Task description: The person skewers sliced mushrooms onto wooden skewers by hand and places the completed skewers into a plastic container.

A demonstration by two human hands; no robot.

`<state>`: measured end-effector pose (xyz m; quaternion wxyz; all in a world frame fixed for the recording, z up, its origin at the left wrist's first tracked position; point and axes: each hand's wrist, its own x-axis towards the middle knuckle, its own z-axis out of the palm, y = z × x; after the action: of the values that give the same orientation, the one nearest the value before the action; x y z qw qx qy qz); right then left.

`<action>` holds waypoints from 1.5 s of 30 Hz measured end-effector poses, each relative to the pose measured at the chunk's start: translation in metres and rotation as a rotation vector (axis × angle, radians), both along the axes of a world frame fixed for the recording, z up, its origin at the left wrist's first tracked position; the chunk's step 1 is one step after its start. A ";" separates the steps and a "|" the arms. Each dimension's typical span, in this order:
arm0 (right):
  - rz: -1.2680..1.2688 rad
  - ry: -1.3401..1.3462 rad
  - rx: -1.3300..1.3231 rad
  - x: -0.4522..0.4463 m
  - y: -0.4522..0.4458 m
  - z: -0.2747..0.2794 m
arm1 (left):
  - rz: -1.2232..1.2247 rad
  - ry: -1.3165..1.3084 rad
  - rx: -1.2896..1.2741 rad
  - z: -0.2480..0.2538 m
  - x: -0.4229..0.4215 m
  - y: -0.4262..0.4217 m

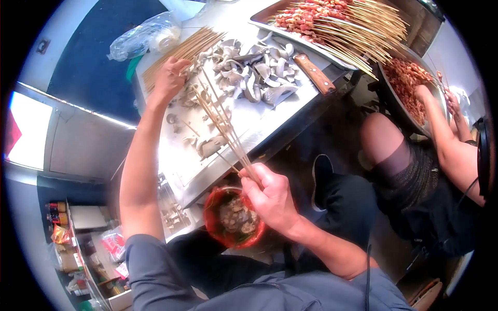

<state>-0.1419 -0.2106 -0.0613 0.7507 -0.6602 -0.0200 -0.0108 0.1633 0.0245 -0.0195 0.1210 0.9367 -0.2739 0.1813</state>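
Observation:
My right hand (pixel 271 198) is closed around a loose bundle of thin bamboo skewers (pixel 224 122), whose far ends fan out over the white table. At the table's far left, my left hand (pixel 170 79) has its fingers curled down at a pile of bamboo skewers (pixel 194 44) laid side by side; what its fingertips grip is hidden. Grey oyster mushrooms (pixel 251 72) lie heaped to the right of that hand. Smaller mushroom pieces (pixel 207 146) are scattered nearer me, below the skewer bundle.
A wooden-handled knife (pixel 314 73) lies by the table's right edge. Behind it is a tray (pixel 262 23) of meat skewers. Below my right hand stands a red bucket (pixel 211 216) with scraps. On the right, another person's hands work at a large bowl (pixel 399 111) of meat.

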 end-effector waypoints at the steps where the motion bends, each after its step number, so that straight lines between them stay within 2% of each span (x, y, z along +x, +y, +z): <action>1: -0.002 -0.008 0.002 -0.001 0.001 -0.001 | 0.045 0.074 0.003 0.001 0.001 0.000; 5: 0.000 -0.019 0.012 0.000 0.002 -0.004 | 0.062 0.089 0.112 0.003 0.002 -0.002; 8: -0.002 0.000 0.007 0.002 0.001 -0.001 | 0.097 0.000 0.178 0.005 -0.001 -0.002; 11: -0.006 -0.002 0.009 0.003 0.002 0.000 | -0.010 -0.099 0.168 0.008 -0.005 0.005; 13: 0.000 0.002 0.027 0.003 0.003 -0.002 | 0.173 0.034 -0.107 0.018 -0.024 0.004; 14: 0.005 0.004 0.044 0.003 0.003 -0.002 | 0.175 0.033 -0.105 0.020 -0.036 0.002; 16: -0.013 -0.003 0.026 0.003 0.004 -0.003 | 0.173 0.228 -0.631 0.022 -0.063 0.000; 18: -0.024 -0.011 0.009 0.003 0.004 -0.002 | 0.156 0.254 -0.820 0.017 -0.087 -0.001; 20: -0.032 0.002 0.013 0.002 0.003 -0.002 | 0.037 0.156 -0.792 0.001 -0.092 0.008; 22: -0.017 0.008 0.037 -0.001 0.004 0.001 | 0.191 0.146 -0.689 0.004 -0.092 0.007; 25: -0.001 0.011 0.001 -0.002 0.005 -0.003 | 0.251 0.059 -0.562 -0.012 -0.068 0.016; 28: -0.011 0.014 0.007 -0.001 0.004 -0.002 | 0.225 0.095 -0.615 -0.015 -0.054 0.017; 30: -0.021 0.014 0.017 0.002 0.004 0.002 | 0.243 0.027 -0.593 -0.009 -0.054 0.017; 32: -0.029 0.016 0.031 0.002 0.003 0.003 | 0.120 0.093 -0.780 0.005 -0.072 0.011; 33: -0.014 0.027 0.024 0.003 0.003 0.003 | 0.111 0.237 -0.750 0.011 -0.084 0.011; 34: 0.004 0.039 0.020 0.003 0.004 0.003 | 0.117 0.235 -0.746 0.013 -0.093 0.013; 36: 0.017 0.033 0.020 0.000 0.008 0.002 | 0.093 0.584 -0.591 0.013 -0.106 0.016; 45: 0.055 0.039 0.002 -0.002 0.001 0.004 | 0.304 0.443 -0.577 0.003 -0.093 0.010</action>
<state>-0.1439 -0.2095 -0.0572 0.7516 -0.6588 -0.0233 0.0228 0.0702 0.0347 -0.0161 0.4075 0.9105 -0.0371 0.0601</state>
